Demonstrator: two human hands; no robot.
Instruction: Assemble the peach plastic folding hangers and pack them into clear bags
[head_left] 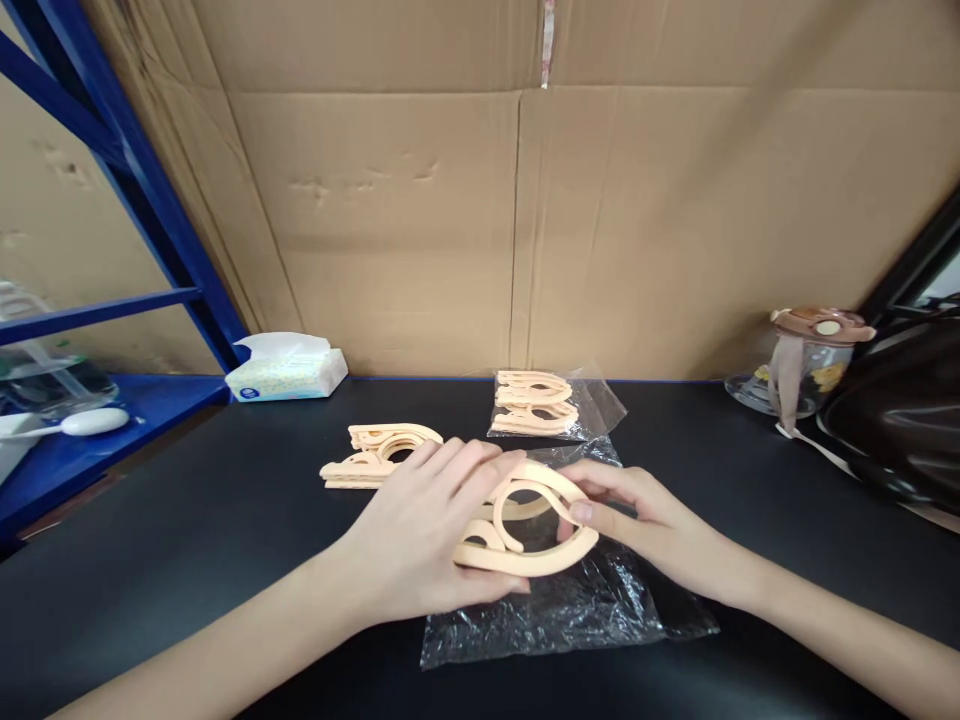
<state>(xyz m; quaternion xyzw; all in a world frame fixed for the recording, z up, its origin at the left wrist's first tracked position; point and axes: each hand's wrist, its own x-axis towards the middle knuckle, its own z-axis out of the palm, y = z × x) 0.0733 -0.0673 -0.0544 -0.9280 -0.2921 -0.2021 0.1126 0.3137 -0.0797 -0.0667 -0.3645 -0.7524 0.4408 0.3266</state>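
Note:
My left hand is wrapped round the left part of a beige folding hanger, possibly more than one stacked together. At its right end, my right hand pinches the same hanger between thumb and fingers. Beneath both hands a crinkled clear plastic bag lies flat on the black table. Left of the bag sits a stack of folded beige hangers, partly covered by my left hand. Farther back, more folded hangers lie inside another clear bag.
A tissue pack stands at the back left, near a blue metal frame. At the back right are a clear bottle with a brown lid and strap, and a dark shiny bag-like object. Cardboard walls the back edge.

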